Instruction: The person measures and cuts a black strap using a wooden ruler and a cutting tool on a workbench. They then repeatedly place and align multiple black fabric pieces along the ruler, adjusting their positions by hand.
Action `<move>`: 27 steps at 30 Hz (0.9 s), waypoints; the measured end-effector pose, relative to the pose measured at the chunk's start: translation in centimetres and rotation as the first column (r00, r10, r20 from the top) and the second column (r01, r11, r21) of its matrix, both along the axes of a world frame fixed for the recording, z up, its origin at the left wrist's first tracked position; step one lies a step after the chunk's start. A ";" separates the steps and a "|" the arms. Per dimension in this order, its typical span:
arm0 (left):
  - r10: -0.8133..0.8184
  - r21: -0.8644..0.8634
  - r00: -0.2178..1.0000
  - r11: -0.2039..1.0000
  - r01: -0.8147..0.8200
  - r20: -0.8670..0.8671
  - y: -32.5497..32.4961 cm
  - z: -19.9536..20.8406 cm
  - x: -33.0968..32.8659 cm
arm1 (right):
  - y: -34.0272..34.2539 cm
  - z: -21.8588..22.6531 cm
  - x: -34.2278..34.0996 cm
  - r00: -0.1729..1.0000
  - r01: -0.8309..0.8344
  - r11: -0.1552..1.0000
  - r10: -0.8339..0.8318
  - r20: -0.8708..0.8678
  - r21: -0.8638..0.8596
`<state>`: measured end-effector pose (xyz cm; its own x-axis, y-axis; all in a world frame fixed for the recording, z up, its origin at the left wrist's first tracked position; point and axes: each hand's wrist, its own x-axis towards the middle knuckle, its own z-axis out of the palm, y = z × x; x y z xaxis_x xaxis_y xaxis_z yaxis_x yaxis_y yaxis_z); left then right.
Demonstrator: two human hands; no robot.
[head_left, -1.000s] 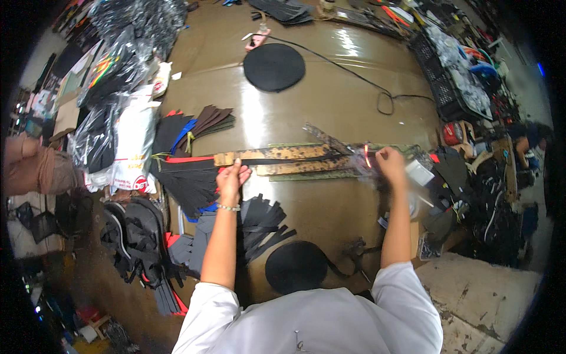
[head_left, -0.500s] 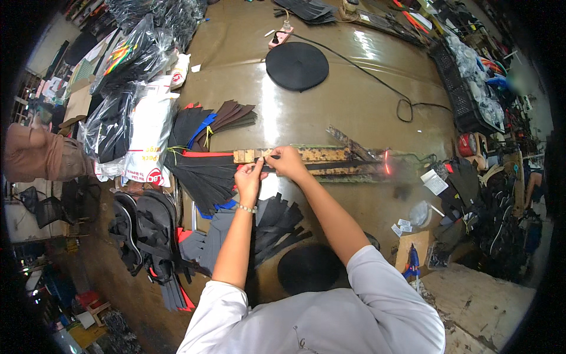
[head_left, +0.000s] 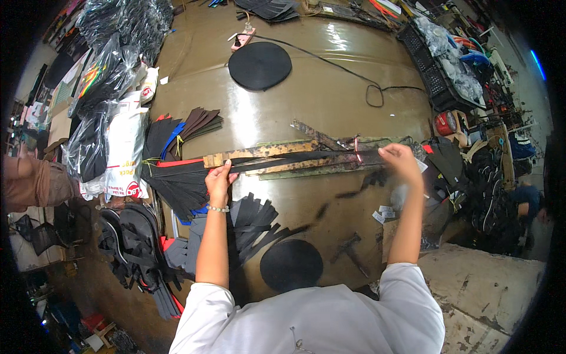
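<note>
A long black strap [head_left: 289, 158] stretches along a worn yellow wooden guide [head_left: 295, 147] on the table. My left hand [head_left: 219, 179] pinches the strap at the guide's left end, thumb on top. Far to the right, my right hand [head_left: 404, 162], smeared by motion, has its fingertips closed at the strap's right part. A thin red glowing wire [head_left: 357, 148] stands across the strap's line, a little left of my right hand. Just left of my left hand lies a fanned bundle of black strips [head_left: 183, 186]. More cut black strips [head_left: 254, 221] lie nearer me.
Black webbing rolls lie near me [head_left: 291, 265] and at the back [head_left: 260, 65]. A hammer [head_left: 352, 253] rests at the near right. A power cord [head_left: 330, 56] crosses the far table to a pink socket strip [head_left: 242, 39]. A black crate [head_left: 433, 71] stands far right; sandals [head_left: 141, 236] sit left.
My right hand has gone from beside my left hand to the far right, past the glowing wire. The strap now lies stretched along the guide. My view has shifted slightly rightward.
</note>
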<state>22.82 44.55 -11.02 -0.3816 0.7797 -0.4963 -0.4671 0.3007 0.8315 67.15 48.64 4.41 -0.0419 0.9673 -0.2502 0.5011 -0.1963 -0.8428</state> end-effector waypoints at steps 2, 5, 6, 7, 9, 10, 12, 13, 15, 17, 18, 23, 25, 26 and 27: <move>-0.010 -0.010 1.000 1.000 0.010 -0.003 0.0 0.1 0.0 | 1.3 -4.3 0.9 0.998 0.053 0.998 -0.054 0.042 0.014; -0.012 -0.029 1.000 1.000 0.012 -0.005 0.2 0.1 0.0 | 2.4 -11.4 1.2 0.994 0.113 0.993 -0.113 0.004 0.034; -0.008 -0.048 1.000 0.999 0.007 -0.008 0.2 0.2 -0.1 | 2.4 -13.1 1.6 0.986 0.148 0.989 -0.149 -0.077 -0.022; -0.008 -0.032 1.000 0.999 0.008 0.001 0.2 0.2 -0.1 | 2.4 -14.4 2.0 0.992 0.122 0.992 -0.121 -0.048 0.021; -0.013 -0.048 1.000 0.999 0.014 0.006 0.2 0.3 -0.1 | 2.1 -16.1 2.2 0.993 0.112 0.991 -0.108 -0.054 0.076; -0.017 -0.033 1.000 0.999 0.018 0.009 0.2 0.4 -0.1 | 2.0 -16.3 2.2 0.989 0.141 0.985 -0.136 -0.061 0.098; -0.006 -0.044 1.000 0.999 0.006 0.002 0.2 0.3 0.0 | 2.1 -14.9 2.1 0.996 0.058 0.990 -0.066 0.055 0.126; -0.004 -0.049 1.000 0.999 0.004 0.007 0.1 0.3 0.0 | 2.2 -13.8 1.5 0.993 0.027 0.995 -0.038 0.115 0.096; 0.001 -0.015 0.999 1.000 0.000 0.042 0.1 0.1 0.1 | 2.1 -10.2 -0.1 0.883 0.101 0.982 -0.163 0.441 0.162; -0.020 0.017 0.999 1.000 0.019 0.051 -0.1 -0.1 0.0 | 2.4 -5.6 -3.1 0.801 0.134 0.966 -0.237 0.550 0.221; -0.030 0.010 0.999 1.000 0.030 0.033 -0.2 -0.2 -0.1 | 2.1 -3.2 -5.1 0.816 0.159 0.953 -0.273 0.509 0.257; -0.089 0.109 0.986 0.991 0.073 0.144 -1.5 -0.6 -0.6 | 0.1 -2.2 -23.3 0.911 -0.357 0.891 0.398 -0.107 0.282; -0.100 0.106 0.982 0.991 0.084 0.157 -1.9 -0.7 -0.8 | 1.4 -5.8 -29.8 0.910 -0.368 0.914 0.392 -0.138 0.168; -0.098 0.100 0.979 0.992 0.081 0.181 -2.0 -0.7 -0.9 | 1.8 -7.6 -31.5 0.931 -0.346 0.937 0.349 -0.107 0.042; -0.088 0.084 0.980 0.994 0.074 0.177 -1.9 -0.7 -0.9 | 1.8 -9.2 -32.2 0.937 -0.335 0.933 0.344 -0.057 0.135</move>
<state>21.93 42.66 -11.74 -0.2255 0.8428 -0.4888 -0.5877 0.2824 0.7581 34.99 50.40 -4.81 -0.3879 0.9145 -0.1148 0.4515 0.0800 -0.8887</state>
